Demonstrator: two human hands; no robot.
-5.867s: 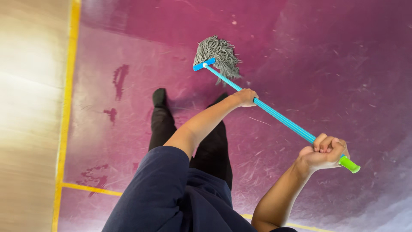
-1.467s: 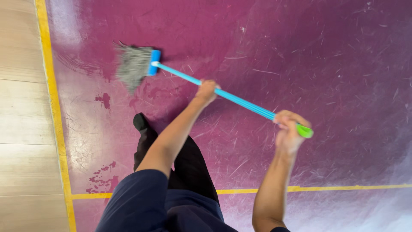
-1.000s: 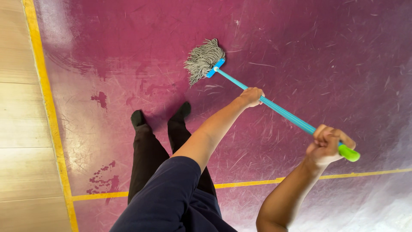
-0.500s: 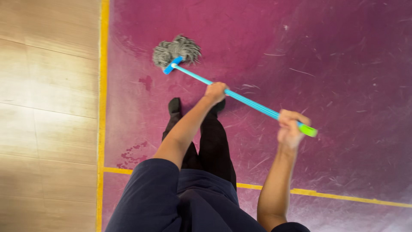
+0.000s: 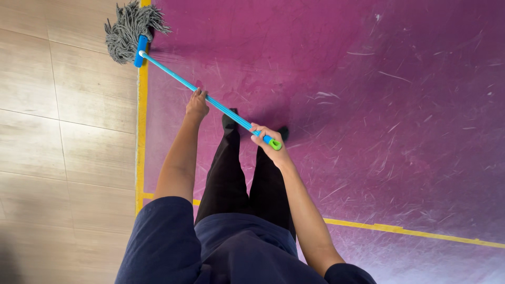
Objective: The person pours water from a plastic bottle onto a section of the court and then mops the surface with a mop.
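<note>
Here, both hands are closed around a mop. The left hand (image 5: 197,103) grips the middle of the blue mop handle (image 5: 189,87), likely to steer it. The right hand (image 5: 268,142) clamps the green end near the body, likely to push. The hands sit apart on the handle, so the long stick stays steady. The grey mop head (image 5: 126,31) lies far out, over the yellow line (image 5: 142,126) between the purple floor (image 5: 368,105) and the tan tiles (image 5: 68,131).
</note>
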